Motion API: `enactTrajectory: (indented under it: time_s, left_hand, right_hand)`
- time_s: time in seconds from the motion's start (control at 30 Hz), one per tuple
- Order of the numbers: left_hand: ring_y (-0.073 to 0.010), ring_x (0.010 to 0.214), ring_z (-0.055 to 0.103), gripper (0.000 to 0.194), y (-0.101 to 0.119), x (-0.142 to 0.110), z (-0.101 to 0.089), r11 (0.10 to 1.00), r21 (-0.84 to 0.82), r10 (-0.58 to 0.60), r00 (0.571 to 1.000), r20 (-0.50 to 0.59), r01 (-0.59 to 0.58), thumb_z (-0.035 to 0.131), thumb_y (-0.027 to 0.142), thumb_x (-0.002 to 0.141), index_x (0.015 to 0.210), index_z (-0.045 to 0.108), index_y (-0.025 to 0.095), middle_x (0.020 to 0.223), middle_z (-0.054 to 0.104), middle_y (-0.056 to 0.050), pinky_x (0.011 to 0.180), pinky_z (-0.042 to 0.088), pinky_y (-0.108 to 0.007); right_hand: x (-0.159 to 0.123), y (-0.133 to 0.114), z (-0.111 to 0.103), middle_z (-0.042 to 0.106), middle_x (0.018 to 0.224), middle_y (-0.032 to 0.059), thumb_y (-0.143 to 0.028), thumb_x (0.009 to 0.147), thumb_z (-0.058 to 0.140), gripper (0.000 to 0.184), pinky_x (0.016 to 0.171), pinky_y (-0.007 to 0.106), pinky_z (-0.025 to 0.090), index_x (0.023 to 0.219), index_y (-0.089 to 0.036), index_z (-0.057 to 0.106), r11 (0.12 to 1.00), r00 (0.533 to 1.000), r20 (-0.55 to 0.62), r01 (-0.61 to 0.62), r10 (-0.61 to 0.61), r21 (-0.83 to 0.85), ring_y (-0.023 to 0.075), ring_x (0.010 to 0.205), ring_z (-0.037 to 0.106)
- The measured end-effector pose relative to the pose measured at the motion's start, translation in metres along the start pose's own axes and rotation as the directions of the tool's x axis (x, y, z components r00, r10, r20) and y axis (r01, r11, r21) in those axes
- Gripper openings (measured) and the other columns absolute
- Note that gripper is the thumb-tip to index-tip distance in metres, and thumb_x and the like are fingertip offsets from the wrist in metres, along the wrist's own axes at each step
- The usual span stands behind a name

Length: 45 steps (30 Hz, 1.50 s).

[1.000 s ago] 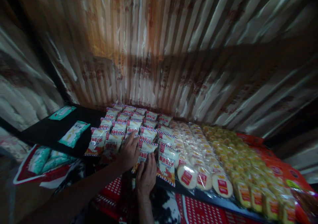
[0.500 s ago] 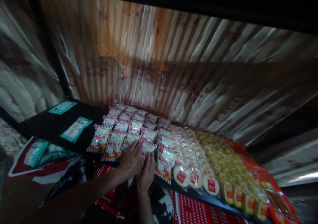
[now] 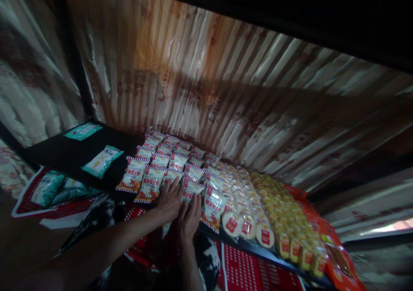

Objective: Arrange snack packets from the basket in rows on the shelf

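My left hand [image 3: 169, 200] lies flat with fingers spread on a row of white snack packets with red print [image 3: 161, 166] laid out on a dark shelf [image 3: 64, 155]. Beside it, my right hand [image 3: 190, 215] rests with fingers stretched out on the front packet [image 3: 191, 188] at the shelf's near edge. Neither hand grips anything. To the right of the packets lie rows of round wrapped cakes [image 3: 240, 205] and yellow wrapped cakes [image 3: 284, 215].
Two teal packets [image 3: 102, 160] lie on the shelf's left part. A corrugated metal wall [image 3: 209, 84] rises behind the shelf. Orange bags [image 3: 335, 248] sit at the far right. Below the shelf are red-and-white checked packs [image 3: 254, 269] and teal bags [image 3: 48, 192].
The view has tilted and shifted, so the shelf sits a little higher and smaller. Both hands stay pressed on the front packets, drawn slightly closer together.
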<state>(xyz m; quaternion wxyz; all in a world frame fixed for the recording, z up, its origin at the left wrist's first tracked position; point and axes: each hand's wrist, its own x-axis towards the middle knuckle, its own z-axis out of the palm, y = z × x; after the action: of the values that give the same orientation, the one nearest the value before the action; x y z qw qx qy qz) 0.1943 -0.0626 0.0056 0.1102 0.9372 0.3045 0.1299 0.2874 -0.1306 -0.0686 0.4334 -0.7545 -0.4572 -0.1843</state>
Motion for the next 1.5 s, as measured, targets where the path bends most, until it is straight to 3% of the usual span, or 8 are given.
enactTrajectory:
  time_s: [0.2,0.37,0.6,0.97,1.5]
  left_hand:
    - [-0.0246,0.141,0.008,0.048,0.000,0.008,-0.010,1.000,0.007,-0.027,1.000,0.007,0.027,0.040,0.021,0.081,0.126,0.044,0.006,0.133,0.049,-0.016,0.113,0.009,-0.048]
    - [-0.0266,0.141,0.009,0.046,0.000,0.014,-0.013,0.998,0.035,0.047,0.999,0.008,-0.048,0.033,0.026,0.088,0.129,0.044,0.009,0.142,0.039,-0.015,0.112,0.003,-0.051]
    - [-0.0217,0.140,0.014,0.065,0.005,0.027,-0.003,0.998,0.050,-0.037,0.998,-0.047,0.039,0.029,0.041,0.091,0.141,0.018,0.001,0.131,0.052,-0.018,0.112,0.003,-0.047]
    - [-0.0247,0.136,0.026,0.058,0.005,0.029,0.009,0.993,0.119,-0.003,0.991,-0.134,0.019,0.027,0.040,0.092,0.139,0.026,0.006,0.117,0.063,-0.014,0.110,0.008,-0.054]
    - [-0.0252,0.128,0.040,0.053,0.003,0.033,0.014,0.986,0.167,0.065,0.973,-0.220,-0.028,0.030,0.035,0.092,0.137,0.028,0.007,0.114,0.064,-0.013,0.110,0.009,-0.056]
  right_hand:
    - [-0.002,0.001,0.002,0.042,0.136,0.0225,-0.034,0.094,0.033,0.048,0.098,0.051,0.038,0.134,-0.008,0.038,1.000,1.000,-0.001,-0.022,0.022,0.000,0.0285,0.130,0.035]
    - [-0.003,0.002,0.002,0.043,0.135,0.0221,-0.031,0.094,0.035,0.047,0.097,0.051,0.039,0.135,-0.009,0.037,1.000,1.000,-0.015,0.014,-0.014,0.010,0.0282,0.129,0.036]
    - [-0.004,0.001,0.000,0.044,0.133,0.0237,-0.027,0.094,0.033,0.045,0.097,0.048,0.040,0.134,-0.006,0.036,1.000,0.999,-0.028,0.025,-0.025,0.010,0.0275,0.129,0.037]
    - [-0.003,0.002,0.002,0.044,0.134,0.0226,-0.025,0.094,0.033,0.046,0.094,0.049,0.043,0.137,-0.010,0.033,0.999,0.998,-0.057,0.039,-0.037,0.032,0.0280,0.128,0.039]
    - [0.007,0.007,0.002,0.045,0.133,0.0218,-0.028,0.093,0.036,0.043,0.095,0.047,0.042,0.132,-0.009,0.041,0.999,0.998,-0.033,0.045,-0.045,0.013,0.0266,0.127,0.040]
